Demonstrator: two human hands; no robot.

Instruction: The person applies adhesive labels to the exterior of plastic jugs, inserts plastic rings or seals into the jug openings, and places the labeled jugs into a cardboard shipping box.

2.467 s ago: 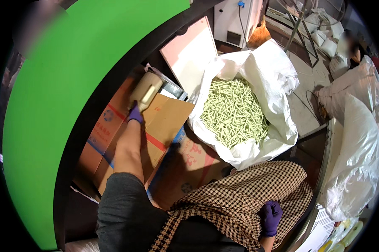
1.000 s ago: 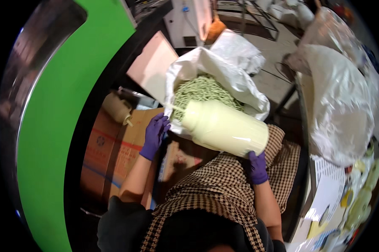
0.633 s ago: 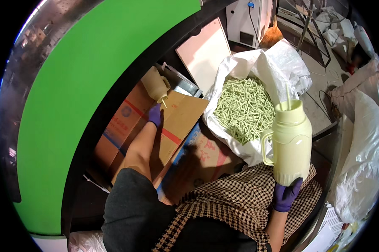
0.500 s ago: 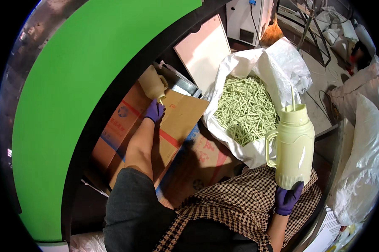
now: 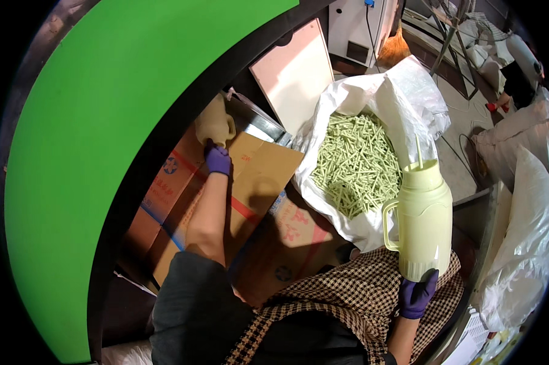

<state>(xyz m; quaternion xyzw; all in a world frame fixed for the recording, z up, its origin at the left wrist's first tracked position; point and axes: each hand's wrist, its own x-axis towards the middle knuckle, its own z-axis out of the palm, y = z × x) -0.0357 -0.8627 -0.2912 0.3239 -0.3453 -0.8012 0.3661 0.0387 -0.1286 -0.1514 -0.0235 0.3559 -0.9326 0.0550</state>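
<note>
My right hand [image 5: 419,297] is closed around the base of a pale yellow-green thermos jug [image 5: 426,234], held upright with its handle to the left. A thin stick [image 5: 418,152] of the same colour rises from its mouth. At the far left, my left hand [image 5: 218,160] is closed at the narrow end of a second, cream-coloured jug [image 5: 212,121], which lies tilted above the open cardboard box [image 5: 259,167]. The fingertips there are partly hidden. Between my hands, a white sack [image 5: 329,100] holds a heap of short pale green sticks [image 5: 355,164].
A large green curved panel [image 5: 98,121] with a black edge arches along the left. Behind the box stand a metal ledge [image 5: 259,121] and a pale board [image 5: 296,73]. A broom [image 5: 395,48] is at the back. White plastic bags [image 5: 517,243] line the right side.
My left hand has shifted slightly left onto the end of the cream jug, and that jug has turned and moved a little left. The right hand's jug has dropped slightly.
</note>
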